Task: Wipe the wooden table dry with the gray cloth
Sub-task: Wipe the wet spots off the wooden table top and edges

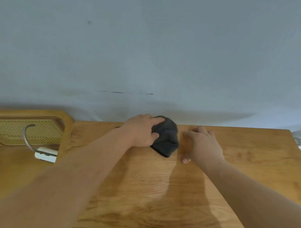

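Note:
A bunched gray cloth [167, 138] lies on the wooden table [144, 182] near its far edge, by the wall. My left hand [140, 130] grips the cloth from its left side, with the fingers curled over its top and the thumb against its side. My right hand [201, 144] rests on the tabletop just right of the cloth, fingers spread and relaxed, holding nothing. A small gap of bare wood separates it from the cloth.
A wooden chair with a cane back [26, 131] stands at the left of the table. A curved gray cable and a white charger [46, 154] lie on its seat. A pale wall [148, 54] runs right behind the table's far edge. The table's right edge [296, 161] is near.

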{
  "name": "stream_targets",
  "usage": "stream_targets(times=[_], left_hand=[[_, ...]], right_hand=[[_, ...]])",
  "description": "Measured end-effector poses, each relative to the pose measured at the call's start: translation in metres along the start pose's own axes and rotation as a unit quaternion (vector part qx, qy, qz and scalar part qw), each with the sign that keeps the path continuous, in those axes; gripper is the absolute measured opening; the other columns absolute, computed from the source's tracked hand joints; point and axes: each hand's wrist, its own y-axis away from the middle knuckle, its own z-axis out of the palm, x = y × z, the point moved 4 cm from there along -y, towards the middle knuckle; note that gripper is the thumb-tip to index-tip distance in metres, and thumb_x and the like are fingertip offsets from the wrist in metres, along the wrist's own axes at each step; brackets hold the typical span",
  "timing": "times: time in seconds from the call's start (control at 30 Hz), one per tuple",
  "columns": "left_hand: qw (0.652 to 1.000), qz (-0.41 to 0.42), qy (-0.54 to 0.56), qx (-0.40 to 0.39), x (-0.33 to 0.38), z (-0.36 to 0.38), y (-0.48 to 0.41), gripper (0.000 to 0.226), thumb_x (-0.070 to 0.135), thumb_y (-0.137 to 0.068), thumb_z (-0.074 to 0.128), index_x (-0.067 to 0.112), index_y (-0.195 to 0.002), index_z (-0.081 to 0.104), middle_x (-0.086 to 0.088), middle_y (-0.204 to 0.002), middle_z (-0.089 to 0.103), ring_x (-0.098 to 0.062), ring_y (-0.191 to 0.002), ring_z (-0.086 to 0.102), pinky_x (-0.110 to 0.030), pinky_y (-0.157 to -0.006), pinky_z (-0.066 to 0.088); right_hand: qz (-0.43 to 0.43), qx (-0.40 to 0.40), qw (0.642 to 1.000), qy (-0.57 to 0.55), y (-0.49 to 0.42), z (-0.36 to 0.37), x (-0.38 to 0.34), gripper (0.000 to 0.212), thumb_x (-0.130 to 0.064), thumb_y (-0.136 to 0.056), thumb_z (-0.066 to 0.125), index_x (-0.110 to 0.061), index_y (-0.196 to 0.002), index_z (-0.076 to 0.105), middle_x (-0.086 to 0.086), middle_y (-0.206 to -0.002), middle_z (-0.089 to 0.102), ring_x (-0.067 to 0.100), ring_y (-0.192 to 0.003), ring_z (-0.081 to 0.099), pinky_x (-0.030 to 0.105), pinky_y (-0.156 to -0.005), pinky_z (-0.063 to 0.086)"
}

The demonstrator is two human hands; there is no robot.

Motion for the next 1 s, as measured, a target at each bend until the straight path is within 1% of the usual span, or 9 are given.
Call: stream_targets(times=[0.2,0.3,0.37,0.57,0.67,0.77,0.83,0.93,1.0], left_hand=[[0.992,-0.122,-0.005,-0.016,-0.085,-0.018,0.042,0.063,0.053,-0.095,0.047,0.046,-0.155,0.027,0.001,-0.145,0.05,-0.026,-0.13,0.048,-0.041,-0.102,0.045],[0.99,-0.132,-0.002,-0.039,-0.072,-0.022,0.021,0.045,0.046,-0.089,0.05,0.042,-0.134,0.049,0.007,-0.114,0.063,-0.02,-0.105,0.059,-0.038,-0.088,0.052],[0.992,-0.114,-0.007,-0.049,-0.045,-0.02,-0.004,0.041,0.039,-0.081,0.05,0.039,-0.122,0.053,0.008,-0.102,0.065,-0.017,-0.093,0.061,-0.038,-0.085,0.055],[1.0,0.03,0.007,-0.003,0.039,0.007,-0.043,0.043,0.037,-0.079,0.054,0.034,-0.122,0.051,0.003,-0.105,0.062,-0.025,-0.097,0.062,-0.043,-0.083,0.056],[0.998,0.068,0.01,-0.004,0.022,0.004,-0.036,0.06,0.046,-0.09,0.054,0.041,-0.148,0.041,0.004,-0.125,0.057,-0.023,-0.111,0.058,-0.043,-0.092,0.053],[0.998,0.052,0.01,-0.039,-0.023,-0.008,-0.015,0.066,0.052,-0.094,0.054,0.046,-0.156,0.03,0.008,-0.13,0.054,-0.019,-0.115,0.055,-0.037,-0.094,0.048],[0.999,0.009,0.023,-0.047,-0.051,-0.015,0.0,0.056,0.05,-0.094,0.054,0.048,-0.149,0.039,0.012,-0.127,0.06,-0.016,-0.112,0.058,-0.036,-0.092,0.05],[0.997,-0.035,0.056,-0.029,-0.06,-0.014,0.005,0.028,0.041,-0.091,0.055,0.041,-0.119,0.058,0.013,-0.103,0.069,-0.014,-0.095,0.063,-0.037,-0.082,0.055],[0.998,-0.046,0.031,-0.01,-0.045,-0.012,-0.005,0.018,0.034,-0.086,0.054,0.036,-0.104,0.059,0.01,-0.092,0.067,-0.015,-0.086,0.063,-0.035,-0.074,0.054]], right_hand=[[0.007,0.007,1.0,-0.01,0.0,-0.003,-0.001,0.099,-0.035,-0.059,0.098,-0.041,-0.146,0.051,-0.008,-0.139,0.045,0.025,-0.135,0.036,0.047,-0.095,0.054],[0.012,0.003,1.0,-0.013,-0.001,-0.002,0.001,0.098,-0.037,-0.06,0.098,-0.043,-0.145,0.051,-0.009,-0.14,0.043,0.025,-0.135,0.035,0.047,-0.097,0.053],[0.011,0.002,1.0,-0.014,-0.003,-0.002,0.002,0.099,-0.037,-0.059,0.098,-0.043,-0.146,0.05,-0.009,-0.14,0.043,0.025,-0.135,0.035,0.047,-0.099,0.052],[0.004,-0.008,1.0,0.011,-0.001,0.0,0.001,0.089,-0.043,-0.061,0.096,-0.043,-0.139,0.053,-0.006,-0.136,0.043,0.026,-0.134,0.036,0.047,-0.104,0.049],[0.005,-0.006,1.0,0.006,0.0,-0.001,0.002,0.091,-0.042,-0.064,0.095,-0.044,-0.144,0.05,-0.007,-0.139,0.042,0.025,-0.136,0.034,0.047,-0.105,0.048],[0.013,-0.009,1.0,-0.007,0.0,-0.001,0.003,0.1,-0.041,-0.065,0.095,-0.043,-0.151,0.045,-0.01,-0.148,0.038,0.023,-0.14,0.03,0.046,-0.107,0.047],[0.015,-0.011,1.0,-0.004,-0.002,-0.002,0.003,0.098,-0.042,-0.064,0.095,-0.044,-0.149,0.048,-0.01,-0.146,0.039,0.022,-0.139,0.031,0.046,-0.104,0.049],[0.014,-0.015,1.0,0.013,-0.005,-0.005,0.002,0.095,-0.043,-0.061,0.096,-0.043,-0.146,0.053,-0.007,-0.138,0.04,0.024,-0.136,0.033,0.047,-0.098,0.053],[0.007,-0.013,1.0,0.02,-0.007,-0.004,0.002,0.095,-0.044,-0.061,0.096,-0.042,-0.146,0.053,-0.006,-0.137,0.04,0.024,-0.134,0.034,0.046,-0.096,0.054]])
